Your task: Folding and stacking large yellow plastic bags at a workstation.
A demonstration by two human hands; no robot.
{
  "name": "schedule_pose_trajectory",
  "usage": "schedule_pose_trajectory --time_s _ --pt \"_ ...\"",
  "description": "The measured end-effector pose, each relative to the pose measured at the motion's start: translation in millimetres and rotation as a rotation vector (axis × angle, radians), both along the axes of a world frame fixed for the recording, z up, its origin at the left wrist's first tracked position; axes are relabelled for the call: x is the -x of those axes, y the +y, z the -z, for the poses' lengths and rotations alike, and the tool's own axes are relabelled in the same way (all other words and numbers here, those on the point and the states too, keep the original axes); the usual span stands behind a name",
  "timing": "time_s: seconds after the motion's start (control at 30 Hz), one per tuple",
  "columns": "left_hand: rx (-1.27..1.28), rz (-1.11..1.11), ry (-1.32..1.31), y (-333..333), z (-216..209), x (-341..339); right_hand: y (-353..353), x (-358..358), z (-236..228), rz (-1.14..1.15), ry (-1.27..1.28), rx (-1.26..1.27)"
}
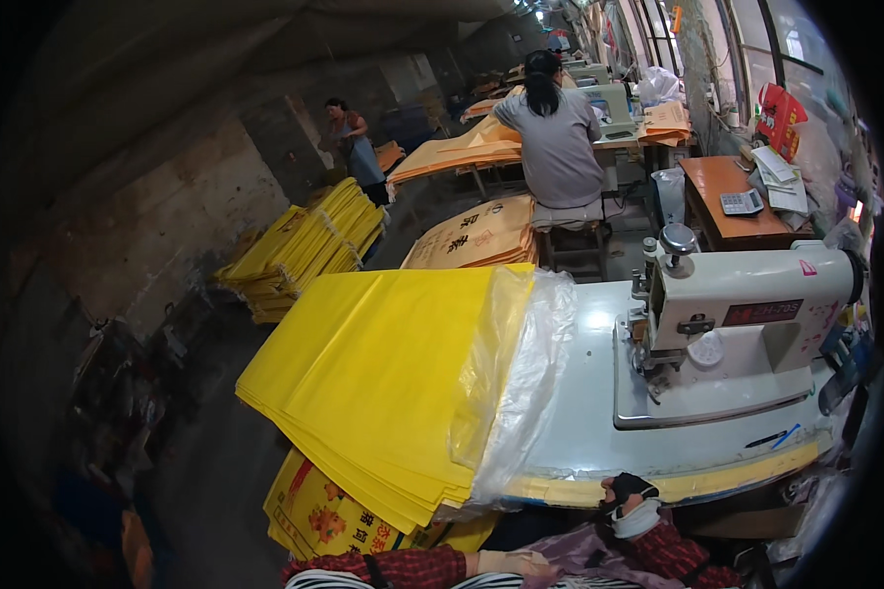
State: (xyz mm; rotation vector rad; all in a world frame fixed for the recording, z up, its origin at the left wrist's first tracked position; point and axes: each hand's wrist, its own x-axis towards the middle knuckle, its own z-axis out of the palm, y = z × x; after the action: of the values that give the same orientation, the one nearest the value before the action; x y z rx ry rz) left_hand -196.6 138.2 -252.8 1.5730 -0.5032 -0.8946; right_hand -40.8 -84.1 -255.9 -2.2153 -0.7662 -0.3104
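My right hand [631, 493], in a dark glove with a white cuff and red plaid sleeve, is at the table's yellow front edge. Its fingers are curled, and whatever they may hold is hidden. My left hand [516, 562] lies low over my lap, beside purplish cloth [599, 555]; its fingers do not show clearly. Left of both hands, a stack of yellow woven sacks [383, 363] lies on the table and hangs over its edge. Clear plastic liner [530, 383] sticks out from the sacks' right ends. A white sewing machine [746, 304] stands on the table's right side.
Dark and blue pens [768, 439] lie before the machine. Printed yellow sacks [334, 501] sit below the stack. Behind are bundled yellow sacks [309, 240], a pile of orange sacks [476, 234], a seated person [560, 147], a standing person [359, 152] and a desk [717, 201] with a calculator [742, 202].
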Motion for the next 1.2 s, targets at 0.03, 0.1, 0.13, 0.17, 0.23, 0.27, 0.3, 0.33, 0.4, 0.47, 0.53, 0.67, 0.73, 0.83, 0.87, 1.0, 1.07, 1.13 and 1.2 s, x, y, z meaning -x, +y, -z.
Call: schedule_pose_trajectory --time_s 0.03,0.1,0.13,0.17,0.23,0.27,0.3,0.33,0.4,0.47,0.53,0.67,0.73,0.83,0.87,1.0,1.07,1.13,1.2 --pt "-0.002 0.005 0.002 0.3 -1.1 -1.4 0.2 0.2 0.3 0.0 -0.002 -0.004" --pt "0.013 0.011 0.011 0.5 -4.8 -9.0 -0.1 0.0 1.7 0.012 -0.001 -0.009" --pt "0.146 -0.221 0.079 -4.7 -14.5 -9.2 0.5 -0.2 3.3 0.014 -0.001 -0.005" --pt "0.081 0.081 0.143 -10.0 -22.0 -27.7 1.4 -0.8 5.2 0.012 -0.001 -0.012" --pt "0.03 0.151 0.014 -19.4 -31.9 -36.6 2.0 -1.9 2.7 0.005 -0.006 -0.019" --pt "0.018 0.141 -0.033 -23.6 -28.0 -34.2 1.6 0.1 -1.5 -0.002 -0.002 -0.001" --pt "0.009 0.137 -0.063 -27.3 -25.7 -34.6 1.0 0.1 -4.0 -0.008 0.0 0.018" --pt "0.002 0.131 -0.087 -32.5 -23.5 -34.0 0.6 -0.6 -3.6 -0.009 -0.006 0.02" --pt "-0.017 0.119 -0.14 -41.2 -21.5 -35.9 0.9 1.1 -1.6 0.008 0.021 0.029" --pt "-0.045 0.1 -0.195 -50.9 -21.3 -37.9 3.4 6.2 -8.9 0.005 0.014 -0.084" --pt "-0.135 0.196 -0.339 -55.9 -17.6 -45.5 4.2 5.6 -12.8 0.01 -0.012 -0.008" --pt "-0.131 0.093 -0.63 -65.8 19.5 -40.3 4.6 3.3 -11.1 -0.021 -0.015 -0.015" --pt "-0.071 0.065 -0.58 -83.8 12.0 -45.4 -0.1 1.1 -9.3 0.002 -0.008 0.039" --pt "-0.016 0.048 -0.483 -94.2 -2.9 -47.9 2.0 -0.4 4.7 -0.013 0.015 0.025" --pt "0.0 0.041 -0.454 -90.7 -5.9 -49.4 3.6 -2.1 4.0 -0.009 0.013 0.026" --pt "0.005 0.034 -0.332 -68.9 3.6 -37.3 3.3 -0.7 -0.4 -0.008 0.004 0.02" --pt "-0.016 0.038 -0.277 -44.8 13.8 -32.0 3.5 0.5 -0.7 -0.007 -0.018 0.013" --pt "-0.029 0.044 -0.238 -24.2 26.1 -19.2 3.6 3.3 -7.8 0.016 -0.062 -0.052" --pt "-0.042 0.04 -0.21 -8.6 33.1 -5.5 5.8 2.7 -4.5 0.027 -0.061 -0.032"
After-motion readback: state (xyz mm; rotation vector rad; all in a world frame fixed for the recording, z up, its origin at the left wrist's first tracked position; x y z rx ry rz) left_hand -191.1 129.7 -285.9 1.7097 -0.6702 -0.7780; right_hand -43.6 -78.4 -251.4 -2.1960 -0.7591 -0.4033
